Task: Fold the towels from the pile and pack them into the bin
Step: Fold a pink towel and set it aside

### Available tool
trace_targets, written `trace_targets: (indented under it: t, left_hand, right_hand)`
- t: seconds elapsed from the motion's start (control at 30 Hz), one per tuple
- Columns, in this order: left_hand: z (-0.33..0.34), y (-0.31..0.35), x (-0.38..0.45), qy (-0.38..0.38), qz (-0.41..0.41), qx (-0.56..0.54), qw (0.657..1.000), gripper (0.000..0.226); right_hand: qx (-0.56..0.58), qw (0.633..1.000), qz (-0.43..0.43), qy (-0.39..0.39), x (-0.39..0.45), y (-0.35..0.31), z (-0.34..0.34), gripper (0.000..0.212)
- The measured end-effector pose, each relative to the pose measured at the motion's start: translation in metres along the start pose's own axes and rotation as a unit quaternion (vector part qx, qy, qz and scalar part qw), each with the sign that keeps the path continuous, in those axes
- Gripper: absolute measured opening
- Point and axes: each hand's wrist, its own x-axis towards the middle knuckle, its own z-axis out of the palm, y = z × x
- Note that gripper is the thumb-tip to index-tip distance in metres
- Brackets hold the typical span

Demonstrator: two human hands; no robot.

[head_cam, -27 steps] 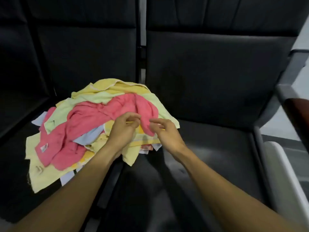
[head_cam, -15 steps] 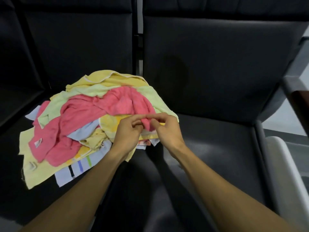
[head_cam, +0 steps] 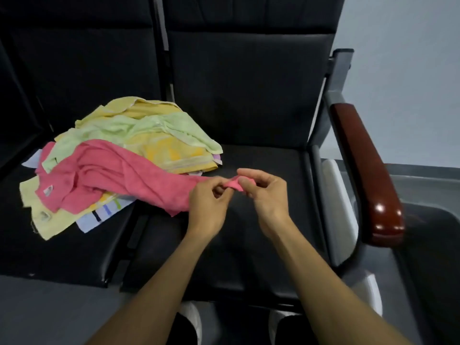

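One corner of the pink towel (head_cam: 129,178) is pinched between the curled fingers and thumb of the left hand (head_cam: 207,204) and the curled fingertips of the right hand (head_cam: 263,195). The 2 hands are held close together above the black seat (head_cam: 261,170) of the right-hand chair, with only a short fold of pink cloth between them.

Compared with 0.5 s ago, the pinched corner has been drawn clear of the pile (head_cam: 119,160): it was then gripped at the pile's near right edge, and it is now held out over bare seat to the right of the pile. The pink towel is stretched in a long band from the hands back onto the pile, where its far end, with a small white label, is draped over the yellow towel (head_cam: 52,221). A light green towel (head_cam: 159,127) and an orange-yellow towel (head_cam: 174,153), formerly partly covered by the pink one, are now exposed on top. A striped towel (head_cam: 104,212) is seen under the pile's near edge.

The pile is spread across the gap between the 2 seats. A red-brown armrest (head_cam: 368,175) is seen at the right.
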Motion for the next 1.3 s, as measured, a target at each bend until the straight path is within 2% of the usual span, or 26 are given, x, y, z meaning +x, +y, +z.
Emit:
trace_targets:
  t: [0.13, 0.23, 0.3, 0.4, 0.47, 0.6, 0.7, 0.83, 0.97, 1.07, 1.13, 1.2, 1.3]
  left_hand:
    - [0.021, -0.029, -0.010, 0.002, 0.006, 0.056, 0.998, 0.013]
    - [0.029, -0.051, -0.005, 0.012, -0.008, 0.074, 0.997, 0.011]
    - [0.032, -0.059, 0.003, -0.007, 0.000, 0.083, 0.996, 0.012]
    - [0.035, -0.066, 0.015, -0.020, 0.036, 0.096, 0.995, 0.012]
    - [0.035, -0.068, 0.017, -0.012, 0.065, 0.099, 0.993, 0.011]
    - [0.031, -0.071, 0.016, -0.020, 0.075, 0.099, 0.992, 0.011]
    - [0.026, -0.066, 0.014, -0.030, 0.055, 0.053, 0.997, 0.015]
    - [0.019, -0.063, 0.012, -0.005, 0.058, 0.020, 0.998, 0.030]
    - [0.015, -0.067, 0.014, 0.018, 0.032, -0.060, 0.998, 0.037]
    - [0.009, -0.068, 0.015, 0.022, 0.004, -0.094, 0.995, 0.034]
    - [0.004, -0.069, 0.018, 0.042, -0.022, -0.112, 0.993, 0.032]
    - [0.001, -0.072, 0.022, 0.069, -0.062, -0.142, 0.986, 0.032]
    - [0.004, -0.081, 0.026, 0.069, -0.104, -0.177, 0.976, 0.032]
  right_hand:
    - [-0.013, 1.000, 0.028, -0.008, -0.004, 0.026, -0.016, 0.019]
    - [-0.027, 0.998, 0.038, -0.037, 0.004, 0.043, -0.023, 0.036]
    - [-0.072, 0.995, 0.022, -0.069, 0.016, 0.051, -0.024, 0.047]
    - [-0.188, 0.979, -0.030, -0.072, 0.034, 0.054, -0.020, 0.029]
    - [-0.221, 0.972, -0.058, -0.056, 0.042, 0.054, -0.019, 0.018]
    - [-0.270, 0.956, -0.109, -0.044, 0.043, 0.059, -0.018, 0.014]
    - [-0.249, 0.957, -0.132, -0.067, 0.036, 0.059, -0.013, 0.010]
    - [-0.174, 0.974, -0.117, -0.091, 0.029, 0.057, -0.007, 0.017]
    - [-0.136, 0.981, -0.084, -0.112, 0.030, 0.061, 0.003, 0.025]
    - [-0.153, 0.971, -0.051, -0.178, 0.033, 0.063, -0.001, 0.023]
    - [-0.217, 0.952, -0.038, -0.214, 0.036, 0.065, -0.007, 0.020]
    - [-0.235, 0.955, -0.036, -0.177, 0.040, 0.068, -0.010, 0.017]
    - [-0.117, 0.987, -0.027, -0.111, 0.043, 0.071, -0.009, 0.016]
